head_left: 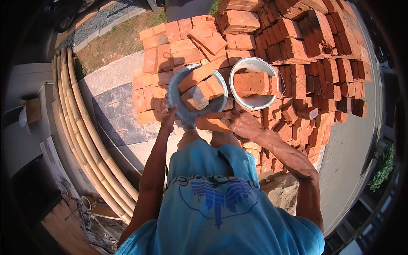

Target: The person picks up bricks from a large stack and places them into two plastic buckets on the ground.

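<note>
On my feed I see the left hand (168, 115), fingers curled on the grey bucket (218, 105), presumably steadying it, and the right hand (245, 125), fingers closed around a brick (210, 122).

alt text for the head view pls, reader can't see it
A person's right hand grips a red brick beside a grey bucket of bricks; the left hand is at the bucket's rim. A white bucket with more bricks stands to the right, near stacked bricks.

Orange brick (210, 123), at near side of grey bucket (174, 90), bricks (212, 87) inside
</note>
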{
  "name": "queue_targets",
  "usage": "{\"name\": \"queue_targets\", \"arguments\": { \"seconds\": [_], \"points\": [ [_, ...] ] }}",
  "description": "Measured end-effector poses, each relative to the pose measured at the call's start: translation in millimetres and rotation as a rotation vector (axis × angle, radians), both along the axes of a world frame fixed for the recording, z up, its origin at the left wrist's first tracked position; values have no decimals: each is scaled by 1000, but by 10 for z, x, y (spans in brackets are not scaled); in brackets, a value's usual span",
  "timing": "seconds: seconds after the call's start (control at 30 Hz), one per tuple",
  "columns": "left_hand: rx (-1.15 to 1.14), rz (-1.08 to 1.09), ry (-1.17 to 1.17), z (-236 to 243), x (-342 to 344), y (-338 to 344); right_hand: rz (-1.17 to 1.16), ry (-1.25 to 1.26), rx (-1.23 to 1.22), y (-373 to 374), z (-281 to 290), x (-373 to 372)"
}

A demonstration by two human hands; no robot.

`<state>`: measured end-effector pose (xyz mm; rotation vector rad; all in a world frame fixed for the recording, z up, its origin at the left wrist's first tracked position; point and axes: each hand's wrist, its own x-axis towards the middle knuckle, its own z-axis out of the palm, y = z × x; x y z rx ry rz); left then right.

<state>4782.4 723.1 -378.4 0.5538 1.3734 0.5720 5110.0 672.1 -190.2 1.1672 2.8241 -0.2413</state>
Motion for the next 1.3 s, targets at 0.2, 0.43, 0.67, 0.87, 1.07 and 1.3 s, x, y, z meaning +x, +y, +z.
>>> {"name": "queue_targets", "arguments": {
  "seconds": [0.2, 0.43, 0.67, 0.87, 1.07, 1.3],
  "points": [
    [35, 38, 68, -45, 46, -3, 96, -92, 146, 113, -400, -281],
    [52, 1, 7, 5, 34, 93, 96, -197, 76, 270, -694, -151],
    [30, 41, 139, 34, 145, 133, 8, -125, 8, 509, -705, 75],
    [313, -300, 499, -486, -133, 123, -65, -11, 63, 473, -775, 89],
    [294, -669, 1050, 79, 115, 285, -167, 37, 59, 422, -914, 165],
    [280, -169, 335, 732, 322, 97, -157, 34, 74, 468, -789, 75]
  ]
}}
